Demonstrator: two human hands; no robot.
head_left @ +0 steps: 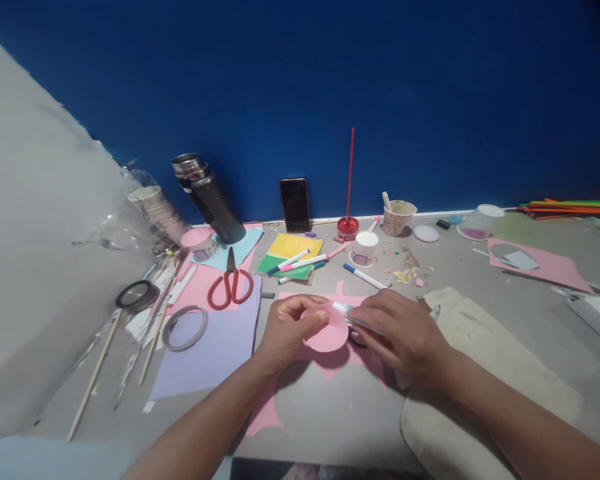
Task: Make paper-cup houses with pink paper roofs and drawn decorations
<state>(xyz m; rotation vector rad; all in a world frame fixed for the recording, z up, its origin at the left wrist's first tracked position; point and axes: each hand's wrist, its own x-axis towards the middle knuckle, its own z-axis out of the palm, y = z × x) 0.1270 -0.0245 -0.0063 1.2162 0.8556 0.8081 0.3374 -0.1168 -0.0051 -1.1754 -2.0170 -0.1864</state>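
My left hand point(286, 327) pinches the left edge of a round pink paper disc point(329, 331), holding it just above a pink paper sheet point(330, 365) with a circle cut out of it. My right hand point(399, 331) is closed around a thin white tube or pen point(349, 312), whose tip touches the top right of the disc. Both hands meet at the middle of the grey table.
Red scissors point(231, 288), tape rolls point(184, 328), a lilac sheet point(215, 350) and wooden sticks lie to the left. A black flask point(209, 200), a phone point(295, 204), a red paint pot point(348, 227), paper cups point(365, 249) and markers stand behind. A beige cloth point(480, 360) lies right.
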